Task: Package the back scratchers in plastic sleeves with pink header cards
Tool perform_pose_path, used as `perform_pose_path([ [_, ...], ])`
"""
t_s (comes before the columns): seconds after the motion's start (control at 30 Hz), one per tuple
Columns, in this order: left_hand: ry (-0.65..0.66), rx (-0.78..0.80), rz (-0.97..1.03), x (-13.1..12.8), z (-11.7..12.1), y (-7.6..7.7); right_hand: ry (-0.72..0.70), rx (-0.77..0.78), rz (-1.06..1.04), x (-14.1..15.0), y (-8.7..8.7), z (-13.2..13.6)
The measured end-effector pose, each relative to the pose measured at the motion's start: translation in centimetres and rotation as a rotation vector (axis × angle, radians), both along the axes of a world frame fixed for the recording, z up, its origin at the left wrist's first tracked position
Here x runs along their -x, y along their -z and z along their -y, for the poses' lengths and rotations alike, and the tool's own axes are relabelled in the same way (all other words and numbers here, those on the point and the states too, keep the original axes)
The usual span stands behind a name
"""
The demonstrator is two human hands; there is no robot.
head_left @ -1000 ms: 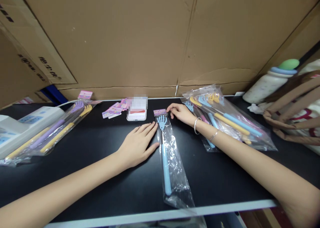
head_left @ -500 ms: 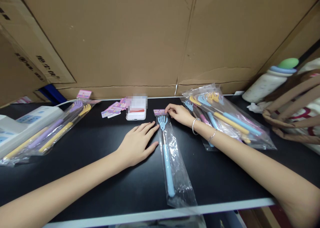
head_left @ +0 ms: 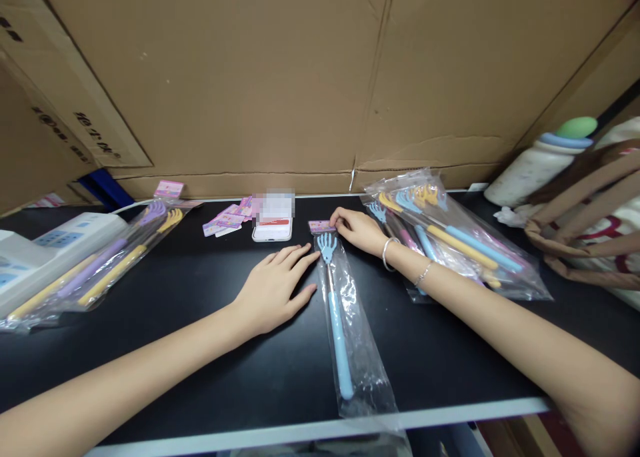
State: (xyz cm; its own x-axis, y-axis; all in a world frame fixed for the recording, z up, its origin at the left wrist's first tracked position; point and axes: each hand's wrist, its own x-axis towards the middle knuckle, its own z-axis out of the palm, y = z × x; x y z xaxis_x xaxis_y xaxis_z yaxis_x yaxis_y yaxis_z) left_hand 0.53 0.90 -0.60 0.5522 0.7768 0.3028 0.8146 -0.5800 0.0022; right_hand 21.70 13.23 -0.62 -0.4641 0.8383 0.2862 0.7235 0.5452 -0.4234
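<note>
A light-blue back scratcher (head_left: pixel 339 333) with a hand-shaped head lies inside a clear plastic bag (head_left: pixel 367 357) in front of me. Its lower end reaches over the table's front edge. Across the top of the bag sits a pink and purple header card (head_left: pixel 320 226). My right hand (head_left: pixel 359 230) is closed at the card's right end, thumb and index finger pinched on it. Flat on the table to the left lies my left hand (head_left: pixel 275 289), fingers spread, its fingertips at the bag's left edge near the scratcher's head.
Several bagged back scratchers (head_left: pixel 450 237) lie at the right, others (head_left: pixel 115 263) at the left beside a white power strip (head_left: pixel 60 243). Loose cards (head_left: pixel 225 221) and a phone (head_left: pixel 273 230) are at the back. A bottle (head_left: pixel 535 170) and brown-handled bag (head_left: pixel 555 243) stand far right.
The bagged back scratcher and its header card have shifted slightly right and toward me. Both hands stay almost where they were.
</note>
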Motion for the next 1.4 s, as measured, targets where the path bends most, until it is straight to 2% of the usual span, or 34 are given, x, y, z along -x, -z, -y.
perform_pose_path([
  [0.1,0.043,-0.085,-0.013,-0.1,0.2,-0.3,-0.001,-0.003,0.036,0.0,-0.2,0.1],
  [0.17,0.12,-0.148,-0.035,-0.3,0.2,-0.6,-0.001,0.005,0.059,0.0,-0.3,0.2],
  [0.4,0.575,-0.409,-0.222,-0.9,0.0,-1.7,-0.019,0.007,0.09,-0.3,-0.3,-0.1],
  [0.53,0.676,-0.529,-0.23,-1.6,-0.4,-1.8,-0.019,0.009,0.099,-0.3,-0.2,-0.2],
  [0.6,0.703,-0.523,-0.219,-2.1,-0.6,-1.9,-0.02,0.005,0.104,-0.2,-0.2,-0.2],
  [0.7,0.658,-0.386,-0.231,-2.3,-0.9,-2.1,-0.025,-0.001,0.103,-0.2,-0.3,-0.2],
  [0.8,0.614,-0.285,-0.224,-1.4,-0.9,-2.5,-0.04,0.02,0.058,-0.3,-0.1,-0.4],
  [0.93,0.615,-0.239,-0.117,2.0,-0.2,-2.3,-0.059,0.061,-0.107,-0.5,0.3,-0.9],
  [1.03,0.531,-0.191,-0.105,5.3,1.3,-1.8,-0.057,0.072,-0.229,-0.4,0.3,-1.0],
  [1.13,0.304,-0.272,-0.034,8.5,3.3,-1.5,-0.058,0.068,-0.232,-0.4,0.0,-0.8],
  [1.23,0.207,-0.416,-0.005,12.1,4.7,-2.1,-0.053,0.068,-0.192,-0.4,-0.1,-0.6],
  [1.33,0.088,-0.541,-0.08,16.6,4.8,-3.2,-0.057,0.05,-0.129,-0.4,-0.1,-0.5],
  [1.4,-0.002,-0.681,-0.18,19.7,4.6,-4.0,-0.067,0.024,-0.065,-0.4,0.0,-0.5],
])
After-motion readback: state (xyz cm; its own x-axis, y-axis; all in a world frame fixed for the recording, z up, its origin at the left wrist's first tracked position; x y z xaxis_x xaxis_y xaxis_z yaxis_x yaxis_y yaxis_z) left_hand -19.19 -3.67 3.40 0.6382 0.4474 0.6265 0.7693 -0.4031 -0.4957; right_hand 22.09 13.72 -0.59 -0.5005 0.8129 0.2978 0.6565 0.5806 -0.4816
